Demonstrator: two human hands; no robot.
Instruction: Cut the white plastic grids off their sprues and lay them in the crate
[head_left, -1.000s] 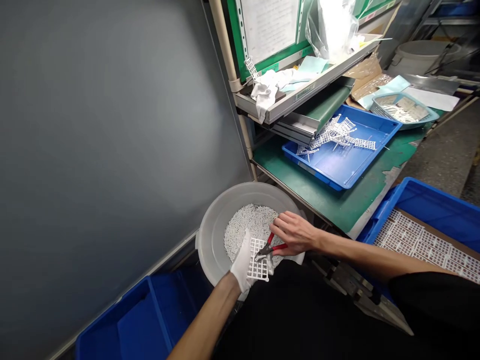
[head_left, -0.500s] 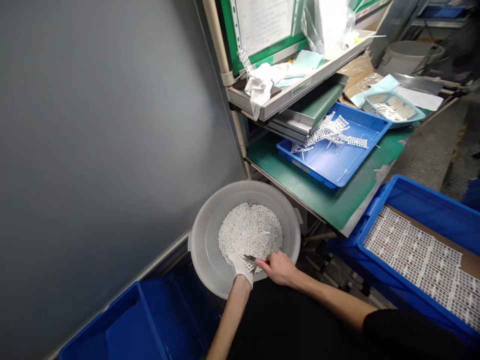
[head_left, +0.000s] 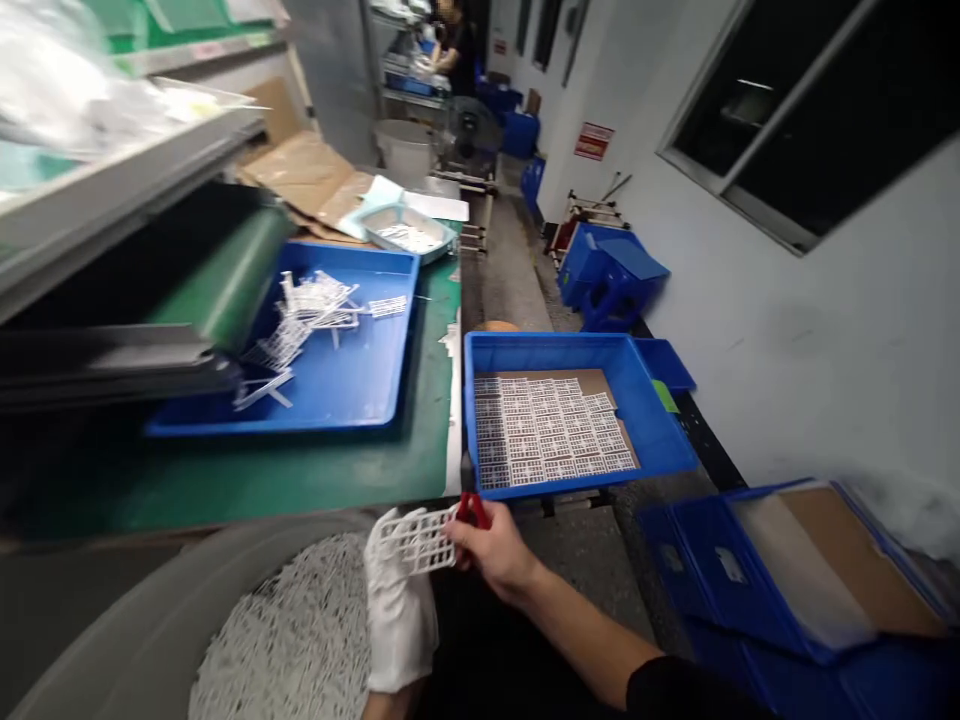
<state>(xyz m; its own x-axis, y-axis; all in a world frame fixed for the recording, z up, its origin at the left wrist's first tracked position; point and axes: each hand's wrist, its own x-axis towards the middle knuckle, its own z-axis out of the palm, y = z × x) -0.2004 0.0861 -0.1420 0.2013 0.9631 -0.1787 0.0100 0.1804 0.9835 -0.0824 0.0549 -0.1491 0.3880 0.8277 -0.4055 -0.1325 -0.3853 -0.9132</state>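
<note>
"One white plastic lattice panel (head_left: pixel 429 541) is being held up, yeah? Hands' status, asap."

"Both busy. White-gloved L hand (head_left: pixel 399 612) is gripping its left end; bare R hand (head_left: pixel 501 552) is pinching the right end w/ its thumb while clutching red-handled, dark-tipped pliers (head_left: pixel 474 512). Tips are pointing up and away; can't tell if they're parted."

"Panel's position?"

"It's being held betw. the hands. Just L of the glove, a cloudy plastic tub (head_left: pixel 142 610) is holding a heap of short white plastic sticks (head_left: pixel 289 630)."

"How far along, approx?"

"Well along, I'm guessing. Ahead and R of R hand, neat rows of flat white lattice panels (head_left: pixel 551 430) are lying in a deep blue plastic bin (head_left: pixel 660 440). Brown cardboard (head_left: pixel 598 382) is showing at the far and right edges, so that layer's looking part-done. Too blurry for an exact no."

"What's left?"

"Ahead and L of the hands, a jumbled pile of white lattice pcs (head_left: pixel 319 305) is lying in a shallow blue plastic tray (head_left: pixel 356 390). Some are showing stray stems, so prob. they're unfinished. The held one isn't sitting in the bin yet; can't tell if it's done, as fingers are covering part of its edge."
</note>
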